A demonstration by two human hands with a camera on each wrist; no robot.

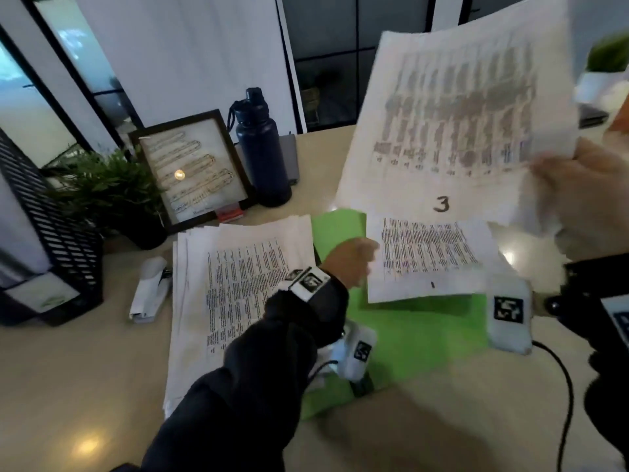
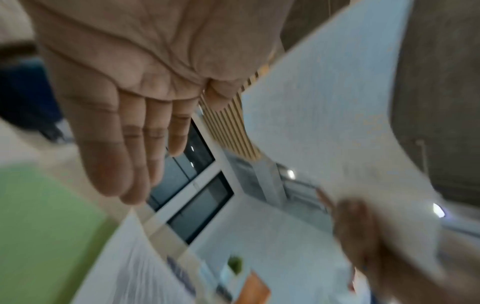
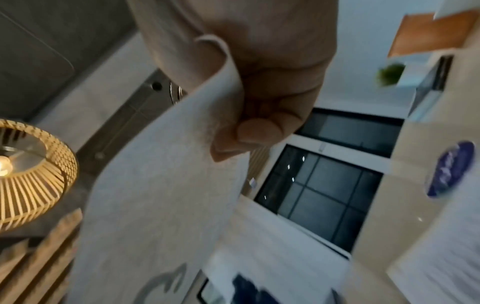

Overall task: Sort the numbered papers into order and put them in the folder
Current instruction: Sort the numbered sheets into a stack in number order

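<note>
My right hand [image 1: 578, 195] holds a printed sheet marked 3 [image 1: 452, 124] up in the air by its right edge; the right wrist view shows thumb and fingers [image 3: 259, 131] pinching that sheet [image 3: 161, 195]. A sheet marked 1 [image 1: 429, 260] lies on the open green folder [image 1: 415, 342]. My left hand [image 1: 354, 260] is at that sheet's left edge; in the left wrist view its fingers [image 2: 135, 164] are straight and hold nothing, above the folder [image 2: 39, 226]. A fanned stack of printed papers [image 1: 238, 284] lies left of the folder.
At the back of the table stand a dark blue bottle [image 1: 260, 148], a framed picture [image 1: 194, 168] and a potted plant [image 1: 109, 192]. A black mesh organiser [image 1: 51, 240] is at far left, a stapler [image 1: 149, 291] beside the stack. A black cable [image 1: 565, 386] trails at right.
</note>
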